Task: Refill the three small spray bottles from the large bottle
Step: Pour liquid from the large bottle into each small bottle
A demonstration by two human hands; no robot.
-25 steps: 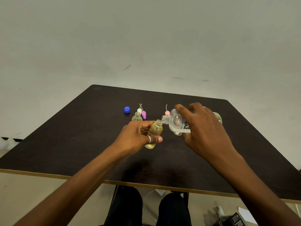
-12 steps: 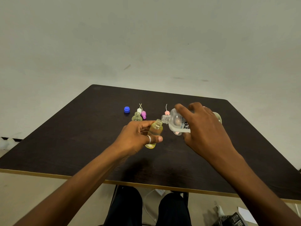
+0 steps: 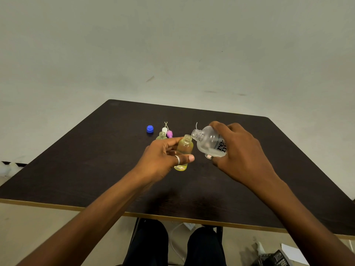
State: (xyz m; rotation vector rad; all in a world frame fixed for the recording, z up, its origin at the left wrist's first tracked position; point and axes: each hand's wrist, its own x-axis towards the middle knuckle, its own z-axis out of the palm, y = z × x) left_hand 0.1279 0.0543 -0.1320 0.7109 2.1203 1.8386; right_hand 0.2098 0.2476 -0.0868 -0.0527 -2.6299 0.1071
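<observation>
Two hands at work, and we're mid-pour. Our left hand (image 3: 163,158) curls thumb and fingers round a small bottle (image 3: 184,149), holding it over the table (image 3: 86,160) and leaning it a touch so its open mouth meets the spout. Our right hand (image 3: 242,152) wraps round the large bottle (image 3: 208,144), tipped well over, its neck right at the small one's rim. We judge they sit that close so nothing spills between them. Yellowish liquid fills most of the small bottle, so we reckon this fill is nearly done. Whether anything is flowing, we can't tell. Behind, a second small bottle (image 3: 162,135) stands uncapped beside a white spray top (image 3: 164,129) and a pink spray top (image 3: 169,134). A blue cap (image 3: 150,129) is parked to the left, all of it out of the pour's way. A third small bottle we can't make out.
</observation>
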